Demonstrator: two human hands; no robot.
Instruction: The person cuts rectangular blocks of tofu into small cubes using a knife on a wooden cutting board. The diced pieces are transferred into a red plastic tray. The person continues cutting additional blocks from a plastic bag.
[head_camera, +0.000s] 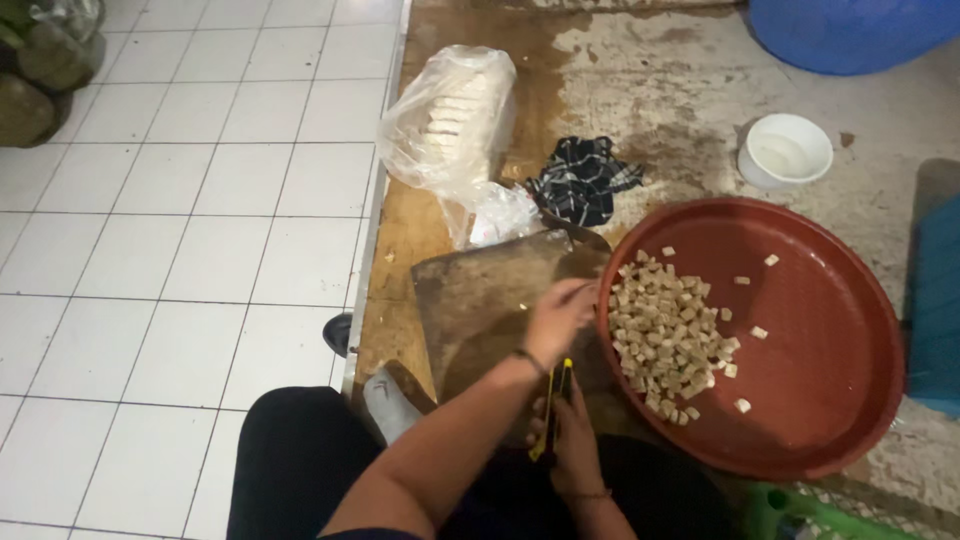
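My left hand (558, 316) reaches across a worn wooden cutting board (480, 295). Its bent fingertips are at the near rim of a big round red tray (820, 330); whether they hold anything is hidden. A heap of small pale brown cubes (665, 335) lies on the tray's left side, with a few stray cubes further right. My right hand (573, 448) is low by my lap, closed on a knife with a yellow handle (552, 408) that points toward the board.
A clear plastic bag of pale blocks (450, 115) and a dark checked cloth (582, 178) lie beyond the board. There is a white bowl (785, 150) and a blue tub (850, 30) at the back right, white floor tiles (180, 230) on the left, and a green crate (800, 510) at the bottom right.
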